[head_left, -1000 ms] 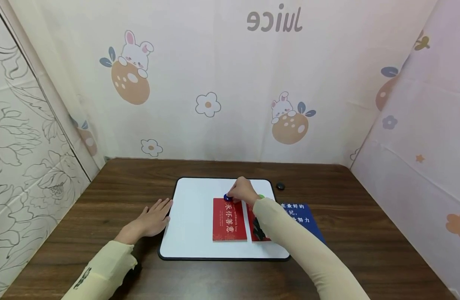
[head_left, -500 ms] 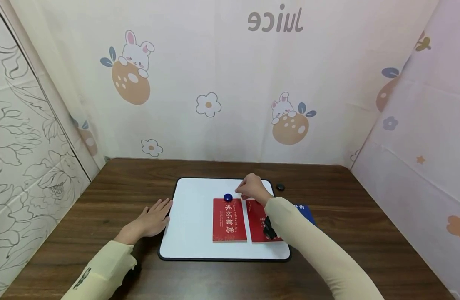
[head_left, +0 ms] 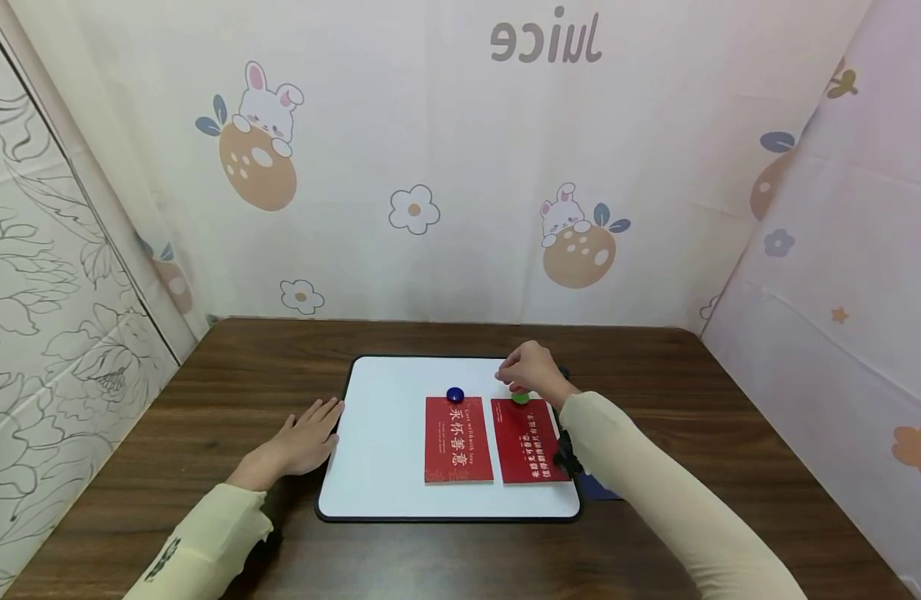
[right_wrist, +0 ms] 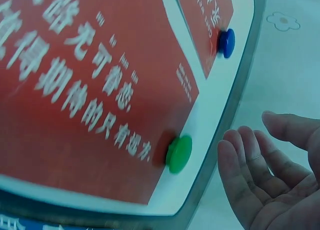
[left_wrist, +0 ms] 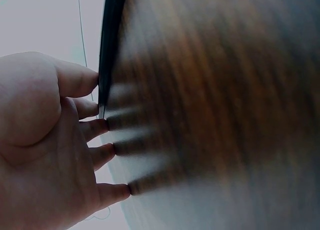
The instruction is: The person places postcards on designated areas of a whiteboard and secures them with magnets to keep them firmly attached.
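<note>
On the wooden table lies a whiteboard (head_left: 385,442) with a black frame. My left hand (head_left: 307,437) rests flat at its left edge, and in the left wrist view its fingertips (left_wrist: 122,189) touch the table by the frame. Two red cards with white writing lie on the board. A blue round magnet (head_left: 455,395) sits at the top edge of the left card (head_left: 458,442). At the top of the right card (head_left: 530,442) is a green round magnet (right_wrist: 179,154). My right hand (head_left: 533,367) hovers just above the green magnet, fingers loosely bent with nothing between them.
A blue card (head_left: 599,489) lies on the table (head_left: 700,400) right of the board, mostly hidden under my right sleeve (head_left: 655,475). A patterned curtain (head_left: 460,167) hangs behind the table.
My right hand has let go of the blue magnet and moved right and slightly up, uncovering the right card. The blue magnet stays on the left card. My left hand has not moved.
</note>
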Available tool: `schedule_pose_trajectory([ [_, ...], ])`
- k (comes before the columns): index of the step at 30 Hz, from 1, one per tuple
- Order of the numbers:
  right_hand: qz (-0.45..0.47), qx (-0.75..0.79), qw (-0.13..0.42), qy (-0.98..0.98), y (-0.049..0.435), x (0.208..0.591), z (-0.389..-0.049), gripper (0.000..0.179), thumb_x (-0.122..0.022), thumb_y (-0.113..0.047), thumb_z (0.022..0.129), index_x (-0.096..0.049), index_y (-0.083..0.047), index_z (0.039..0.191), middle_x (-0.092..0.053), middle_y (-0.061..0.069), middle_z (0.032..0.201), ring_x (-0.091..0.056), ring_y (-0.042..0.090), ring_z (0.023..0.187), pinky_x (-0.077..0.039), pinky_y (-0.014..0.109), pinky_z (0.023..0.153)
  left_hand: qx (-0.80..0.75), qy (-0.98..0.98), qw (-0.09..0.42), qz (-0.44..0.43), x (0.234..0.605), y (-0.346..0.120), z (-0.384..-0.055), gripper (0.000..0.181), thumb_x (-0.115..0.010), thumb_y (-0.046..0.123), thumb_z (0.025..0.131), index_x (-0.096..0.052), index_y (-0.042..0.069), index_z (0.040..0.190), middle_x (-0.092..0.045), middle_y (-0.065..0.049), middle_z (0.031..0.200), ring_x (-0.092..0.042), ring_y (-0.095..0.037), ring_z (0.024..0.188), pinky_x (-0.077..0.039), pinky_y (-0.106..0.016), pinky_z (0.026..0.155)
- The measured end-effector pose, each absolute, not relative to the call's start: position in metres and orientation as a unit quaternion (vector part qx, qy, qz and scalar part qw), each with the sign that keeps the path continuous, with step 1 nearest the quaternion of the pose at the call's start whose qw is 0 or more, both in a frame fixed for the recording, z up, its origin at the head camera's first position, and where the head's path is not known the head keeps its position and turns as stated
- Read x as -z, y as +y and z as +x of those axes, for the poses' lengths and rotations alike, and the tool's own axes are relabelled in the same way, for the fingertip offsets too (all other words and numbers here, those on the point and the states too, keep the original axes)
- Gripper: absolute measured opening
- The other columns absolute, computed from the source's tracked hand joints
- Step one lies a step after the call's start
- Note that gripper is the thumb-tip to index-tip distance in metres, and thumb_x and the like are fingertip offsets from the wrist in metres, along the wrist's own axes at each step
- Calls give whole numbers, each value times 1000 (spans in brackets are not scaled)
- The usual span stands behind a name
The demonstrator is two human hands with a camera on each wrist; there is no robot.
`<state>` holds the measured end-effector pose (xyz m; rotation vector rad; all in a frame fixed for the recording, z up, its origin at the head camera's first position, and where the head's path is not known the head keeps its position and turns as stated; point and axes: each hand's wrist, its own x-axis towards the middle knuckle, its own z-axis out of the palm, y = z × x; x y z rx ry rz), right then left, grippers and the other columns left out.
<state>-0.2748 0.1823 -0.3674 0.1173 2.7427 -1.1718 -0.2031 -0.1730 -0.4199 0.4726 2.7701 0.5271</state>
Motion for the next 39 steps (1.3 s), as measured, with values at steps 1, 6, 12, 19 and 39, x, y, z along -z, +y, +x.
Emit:
schedule_pose_trajectory([
  [1,39,393,77,915,186,367,-274,20,-71,-15,87,-71,2,97,-68,14,93,-68,23,77,-56,31,69,-183,959,141,164,420,-173,-203,55,-41,16,101,-22,-5,148,-17,-27,153,-10,-45,140,-7,-68,104],
  [6,33,398,69,914,203,364,-270,22,-71,-14,87,-70,3,100,-67,16,96,-68,28,81,-56,33,71,-183,958,141,167,420,-172,-203,56,-41,16,101,-22,-6,148,-17,-28,153,-10,-45,140,-7,-69,104],
  [12,41,392,66,917,219,363,-267,25,-71,-16,87,-70,2,103,-67,15,96,-67,30,82,-55,37,75,-185,958,141,168,420,-173,-203,56,-41,15,100,-22,-6,148,-17,-28,153,-10,-46,140,-7,-70,103],
  [19,60,381,66,920,237,361,-263,25,-69,-14,88,-68,4,106,-66,18,98,-66,32,82,-55,38,77,-186,957,142,169,421,-173,-206,56,-42,17,101,-22,-6,148,-17,-28,153,-10,-47,140,-7,-70,102],
  [39,108,306,80,943,294,367,-236,26,-68,-14,88,-65,6,104,-63,23,99,-60,32,85,-53,44,75,-186,957,141,171,421,-174,-206,56,-42,17,101,-22,-5,148,-16,-28,153,-10,-47,139,-7,-71,102],
])
